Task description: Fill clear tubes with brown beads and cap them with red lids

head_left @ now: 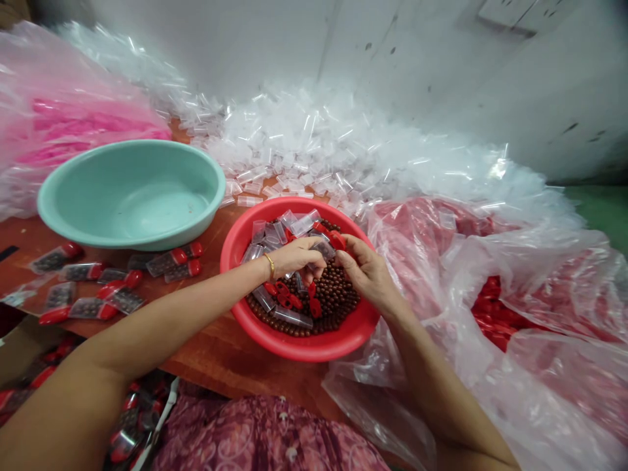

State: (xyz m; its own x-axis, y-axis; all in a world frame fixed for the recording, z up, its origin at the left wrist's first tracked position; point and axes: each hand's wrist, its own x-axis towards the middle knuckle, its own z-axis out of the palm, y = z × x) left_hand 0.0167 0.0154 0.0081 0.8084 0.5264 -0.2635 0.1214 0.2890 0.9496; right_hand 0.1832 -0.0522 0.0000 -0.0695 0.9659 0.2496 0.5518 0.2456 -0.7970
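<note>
— Patterned cloth across the lap sits closest, right under the counter's edge. What are the hands on?

— Both are in the red bowl. The left hand has its fingers curled round a clear tube. The right hand pinches a red cap just beside it, above the brown beads.

— How much looks done?

— Not much, I'd judge. About a dozen filled tubes with red caps lie on the counter in front of the teal basin, and a few more show below the counter's edge at the left. Against that, a heap of unfilled tubes runs along the back, and the bowl holds plenty of beads, loose caps and tubes.

— And the room?

— Reddish-brown wooden counter, crowded. There's a pink plastic bag far left and a clear bag of red caps on the right. A scuffed white wall stands behind, with a strip of green floor at the right edge.
</note>
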